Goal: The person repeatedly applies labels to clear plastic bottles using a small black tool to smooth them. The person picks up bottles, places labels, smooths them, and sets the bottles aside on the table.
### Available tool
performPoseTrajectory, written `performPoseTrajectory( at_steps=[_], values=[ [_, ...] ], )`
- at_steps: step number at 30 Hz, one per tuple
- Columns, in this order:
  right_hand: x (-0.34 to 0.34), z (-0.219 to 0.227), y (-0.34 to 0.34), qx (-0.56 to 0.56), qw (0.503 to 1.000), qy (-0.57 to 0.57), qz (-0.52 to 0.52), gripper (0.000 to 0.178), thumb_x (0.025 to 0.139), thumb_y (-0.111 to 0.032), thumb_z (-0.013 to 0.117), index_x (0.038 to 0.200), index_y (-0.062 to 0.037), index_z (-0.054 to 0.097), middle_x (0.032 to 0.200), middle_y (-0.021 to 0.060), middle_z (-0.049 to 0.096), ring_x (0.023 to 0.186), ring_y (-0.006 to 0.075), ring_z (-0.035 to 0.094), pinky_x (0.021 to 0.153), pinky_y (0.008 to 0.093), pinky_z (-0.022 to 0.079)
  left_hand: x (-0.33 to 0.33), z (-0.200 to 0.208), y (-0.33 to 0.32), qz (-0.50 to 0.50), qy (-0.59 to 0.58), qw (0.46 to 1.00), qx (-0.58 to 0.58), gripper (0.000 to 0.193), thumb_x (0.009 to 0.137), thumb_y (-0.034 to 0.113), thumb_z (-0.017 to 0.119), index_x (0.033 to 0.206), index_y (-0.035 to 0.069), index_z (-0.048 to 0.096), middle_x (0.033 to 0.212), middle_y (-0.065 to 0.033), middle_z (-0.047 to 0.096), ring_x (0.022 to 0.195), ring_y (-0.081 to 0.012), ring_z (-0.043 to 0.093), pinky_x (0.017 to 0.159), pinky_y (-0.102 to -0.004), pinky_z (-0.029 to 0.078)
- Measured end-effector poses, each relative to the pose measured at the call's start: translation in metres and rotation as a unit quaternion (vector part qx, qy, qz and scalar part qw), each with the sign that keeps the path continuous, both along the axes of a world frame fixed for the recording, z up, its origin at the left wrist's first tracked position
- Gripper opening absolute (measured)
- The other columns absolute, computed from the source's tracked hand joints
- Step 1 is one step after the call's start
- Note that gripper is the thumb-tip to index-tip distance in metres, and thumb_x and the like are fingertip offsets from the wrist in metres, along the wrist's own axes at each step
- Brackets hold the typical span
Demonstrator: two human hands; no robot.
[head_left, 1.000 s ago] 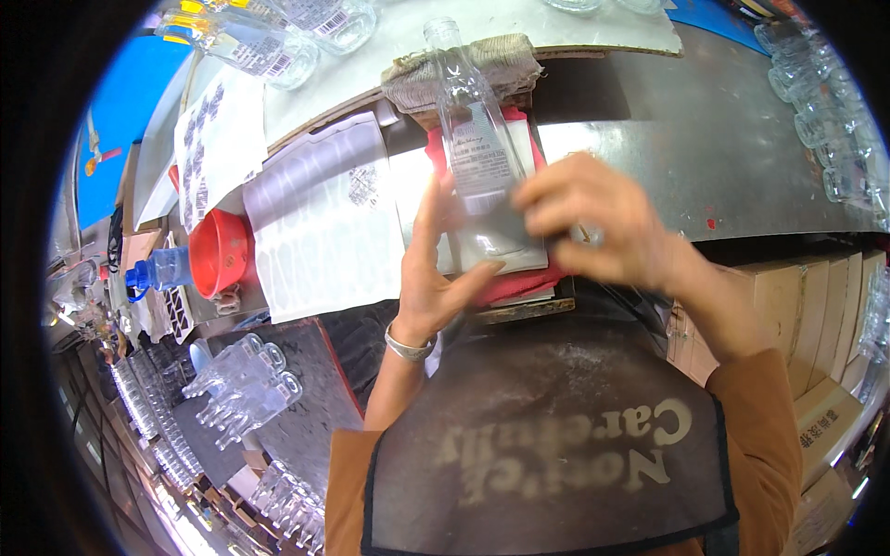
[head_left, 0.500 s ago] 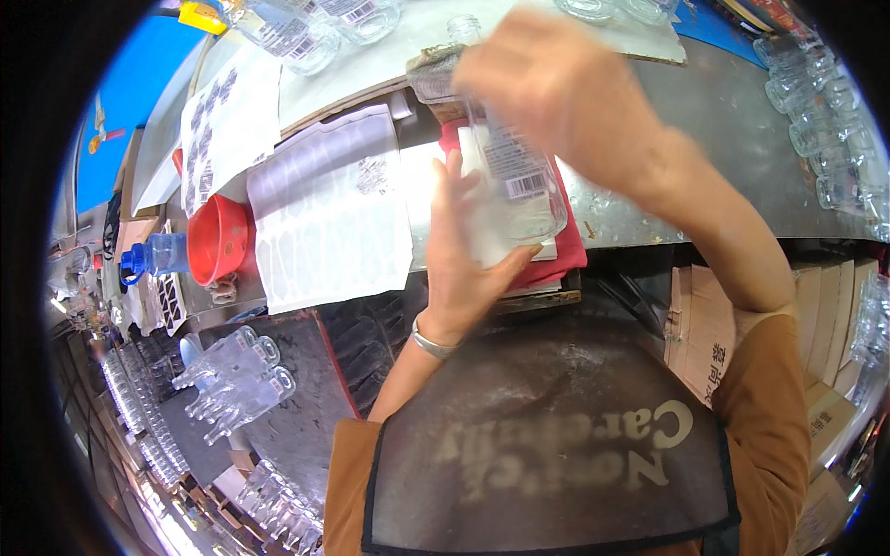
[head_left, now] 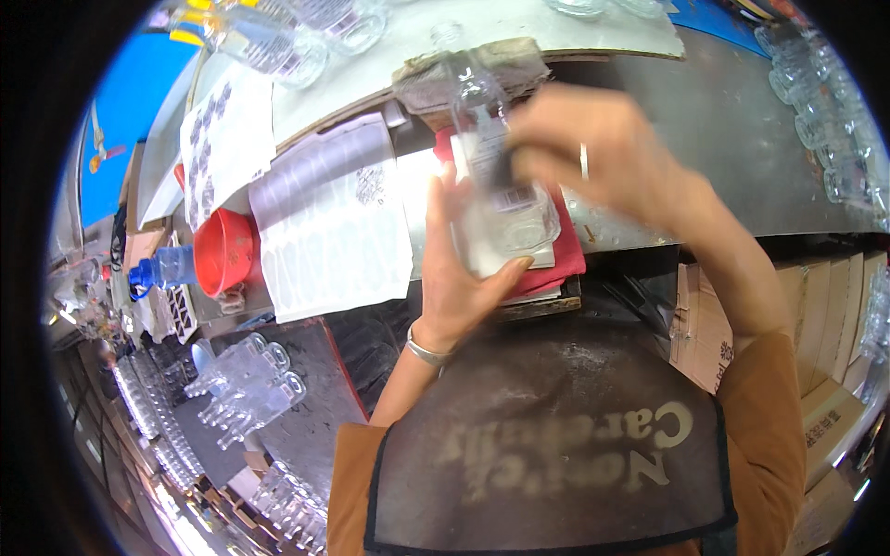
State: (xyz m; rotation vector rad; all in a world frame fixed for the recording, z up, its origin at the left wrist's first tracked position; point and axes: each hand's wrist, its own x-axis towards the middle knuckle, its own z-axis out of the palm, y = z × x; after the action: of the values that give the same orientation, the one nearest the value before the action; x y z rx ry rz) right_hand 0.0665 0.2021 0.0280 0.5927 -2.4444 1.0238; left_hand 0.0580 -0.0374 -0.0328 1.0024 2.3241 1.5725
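A clear glass bottle [head_left: 468, 88] with a printed label lies tilted, its neck on a grey cloth-wrapped rest [head_left: 519, 65]. My left hand [head_left: 454, 287] grips it low down, thumb by the base and fingers along the left side. Over the label, my right hand [head_left: 598, 139] is closed and smeared by motion. A small dark piece [head_left: 499, 169] shows between its fingers and the label, too blurred to name. Beneath the bottle are white paper and a red cloth [head_left: 570, 250].
Left of the bottle lies a translucent label sheet [head_left: 334, 222], near a red bowl [head_left: 222, 252] and a blue-capped bottle [head_left: 170, 267]. Several glass bottles [head_left: 269, 51] lie on the far board, others [head_left: 830, 120] at right. Cardboard boxes [head_left: 700, 324] stand below the bench.
My right hand has moved from the bottle's neck down to the label, uncovering the neck and the cloth-wrapped rest. My left hand keeps its grip on the bottle.
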Motion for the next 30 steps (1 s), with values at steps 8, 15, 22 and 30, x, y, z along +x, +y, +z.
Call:
performPoseTrajectory(
  at_steps=[8, 15, 22, 30],
  values=[
    [0.077, -0.012, -0.013, -0.123, 0.984, -0.109, 0.070, 0.035, 0.074, 0.006, 0.074, 0.107, -0.0042, 0.068, 0.098, 0.0146, 0.068, 0.089, 0.0298, 0.066, 0.078, 0.0379, 0.054, -0.058, 0.023, 0.023, 0.044, -0.323, 0.931, 0.168, 0.079, 0.090, 0.021, 0.071, 0.153, -0.003, 0.029, 0.150, -0.0195, 0.046, 0.135, -0.0260, 0.048, 0.109, -0.0380, 0.040],
    [0.048, 0.007, 0.026, -0.410, 0.859, -0.295, -0.084, 0.024, 0.100, -0.016, 0.054, 0.114, 0.0000, 0.066, 0.106, 0.0059, 0.069, 0.095, 0.0104, 0.061, 0.086, 0.0257, 0.048, -0.056, 0.033, 0.059, 0.089, -0.312, 0.937, 0.125, 0.052, 0.097, 0.027, 0.066, 0.136, -0.004, 0.051, 0.123, -0.0090, 0.064, 0.112, -0.0147, 0.060, 0.100, -0.0297, 0.044],
    [0.019, 0.092, -0.008, -0.102, 0.970, -0.215, -0.047, 0.042, 0.089, -0.015, 0.073, 0.127, -0.0026, 0.061, 0.094, 0.0028, 0.074, 0.068, 0.0014, 0.056, 0.058, 0.0182, 0.042, -0.011, 0.056, 0.035, -0.056, -0.174, 0.968, 0.172, 0.079, 0.088, 0.016, 0.076, 0.153, 0.002, 0.034, 0.126, -0.0166, 0.066, 0.117, -0.0237, 0.062, 0.105, -0.0383, 0.044],
    [-0.011, 0.152, -0.013, -0.102, 0.976, -0.079, -0.173, 0.027, 0.091, -0.016, 0.070, 0.111, -0.0003, 0.064, 0.096, 0.0045, 0.074, 0.088, 0.0067, 0.067, 0.079, 0.0220, 0.052, -0.022, 0.035, 0.005, -0.018, -0.179, 0.953, 0.244, 0.075, 0.100, 0.035, 0.061, 0.156, -0.001, 0.026, 0.150, -0.0212, 0.046, 0.138, -0.0321, 0.047, 0.115, -0.0440, 0.035]
  ],
)
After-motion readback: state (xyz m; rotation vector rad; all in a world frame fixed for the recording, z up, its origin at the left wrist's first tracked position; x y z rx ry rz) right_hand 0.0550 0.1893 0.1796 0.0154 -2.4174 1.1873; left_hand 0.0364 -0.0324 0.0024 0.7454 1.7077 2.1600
